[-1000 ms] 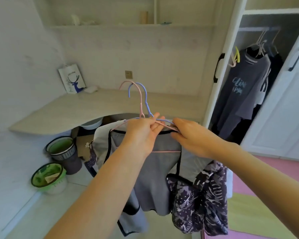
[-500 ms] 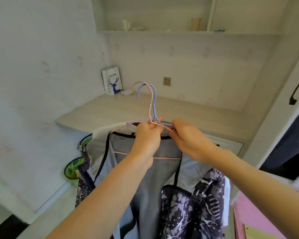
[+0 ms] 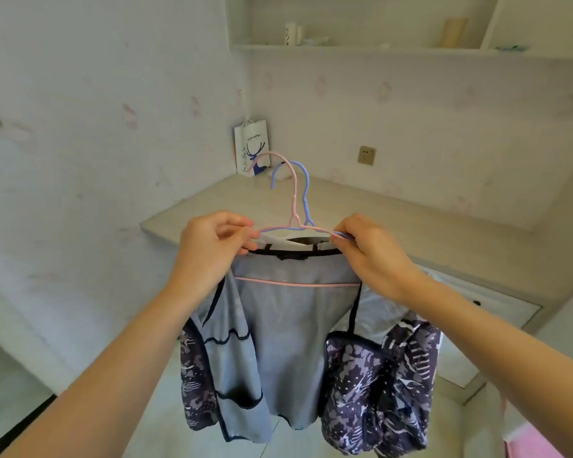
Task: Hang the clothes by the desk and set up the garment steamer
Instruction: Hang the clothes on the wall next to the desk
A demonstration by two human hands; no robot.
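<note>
Since the earlier frames the hands have been spread apart along the hangers; before, both were bunched near the hooks. The wardrobe has dropped out of view, and the desk (image 3: 394, 219) is now faced squarely.

Left hand (image 3: 209, 249): fingers curled, left shoulder of the pink hanger (image 3: 294, 193) pinched between thumb and fingertips. Right hand (image 3: 374, 252): fingers curled, right shoulder ends of both hangers pinched together. The blue hanger (image 3: 306, 190) lies just behind the pink one, hooks side by side and upright.

Clothes are held in the air in front of the desk edge: a grey garment (image 3: 278, 342) on the front, patterned fabric (image 3: 377, 391) showing at both sides. Nothing is hung yet. No rail or peg can be made out by the desk. No steamer is seen.

A paper bag (image 3: 250, 150) stands in the desk corner; a wall socket (image 3: 367, 155) is set beyond.

Judgement: for a clean hang, the hangers should be kept level, both hooks turned the same way, and one hand shifted to the necks before release, lest a garment slide off.
</note>
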